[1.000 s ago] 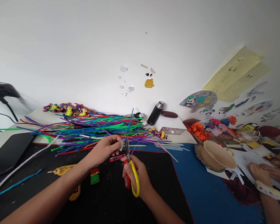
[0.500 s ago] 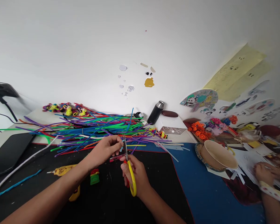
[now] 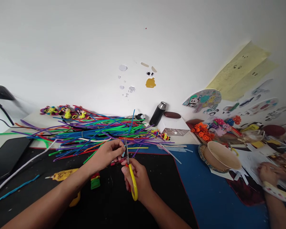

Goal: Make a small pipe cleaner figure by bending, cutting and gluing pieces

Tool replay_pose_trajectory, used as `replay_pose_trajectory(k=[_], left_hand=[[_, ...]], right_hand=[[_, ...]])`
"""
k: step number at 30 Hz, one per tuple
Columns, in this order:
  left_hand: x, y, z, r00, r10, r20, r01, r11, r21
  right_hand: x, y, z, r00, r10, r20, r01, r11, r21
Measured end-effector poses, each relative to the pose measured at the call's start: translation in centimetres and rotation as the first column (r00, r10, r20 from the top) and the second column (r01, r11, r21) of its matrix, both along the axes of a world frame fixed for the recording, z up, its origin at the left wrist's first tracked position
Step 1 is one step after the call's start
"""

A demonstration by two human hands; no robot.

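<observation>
**Desk:** Pinching a small pale-blue piece [image 3: 122,154] at its fingertips, your left hand [image 3: 106,156] sits at the near edge of the pipe-cleaner pile [image 3: 90,133]. Your right hand [image 3: 139,180] is clenched through the yellow-handled scissors [image 3: 132,183], blades up against that piece.

**Editor:** What has changed in the last second?

**Desk:** Little. Your hands have drifted slightly left along the pile's near edge. The scissor handles look squeezed narrower than before, so the blades seem to have closed on the piece. Whether it is cut through, you cannot tell from here.

**Editor:** And around them?

**Desk:** A pink strip [image 3: 116,163] lies on the black mat [image 3: 157,181] under your fingers, just in front of the pile. Loose stems fan out of the pile toward your left knuckles and crowd the blades. A green, red and yellow scrap [image 3: 95,182] lies nearer you than the pile. A black flask [image 3: 158,114] stands at the pile's right end, with a tan bowl [image 3: 222,156] farther right. Beyond the bowl, a co-worker's hand [image 3: 267,173] presses on paper.
</observation>
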State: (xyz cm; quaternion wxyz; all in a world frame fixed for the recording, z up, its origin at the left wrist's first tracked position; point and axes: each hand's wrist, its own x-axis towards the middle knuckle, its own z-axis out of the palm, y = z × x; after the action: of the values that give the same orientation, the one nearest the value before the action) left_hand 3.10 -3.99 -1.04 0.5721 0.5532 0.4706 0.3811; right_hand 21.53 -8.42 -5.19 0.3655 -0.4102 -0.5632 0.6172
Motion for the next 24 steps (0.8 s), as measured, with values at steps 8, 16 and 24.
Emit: replay_pose_trajectory(k=[8,16,24], left_hand=[[0.1,0.1,-0.2,1.0,-0.013,0.027,0.014,1.0,-0.016],[0.1,0.1,-0.5,1.0,-0.022,0.004,0.022,1.0,-0.013],[0.2,0.1,-0.3,0.997,-0.007,-0.07,0.006,1.0,-0.024]], right_hand=[[-0.1,0.0,-0.1,1.0,-0.007,-0.02,0.006,1.0,-0.02],[0.0,-0.1,0.2,0.999,-0.019,0.029,0.019,1.0,-0.007],[0.1,-0.2,-1.3,0.98,-0.122,0.156,0.122,0.993,0.012]])
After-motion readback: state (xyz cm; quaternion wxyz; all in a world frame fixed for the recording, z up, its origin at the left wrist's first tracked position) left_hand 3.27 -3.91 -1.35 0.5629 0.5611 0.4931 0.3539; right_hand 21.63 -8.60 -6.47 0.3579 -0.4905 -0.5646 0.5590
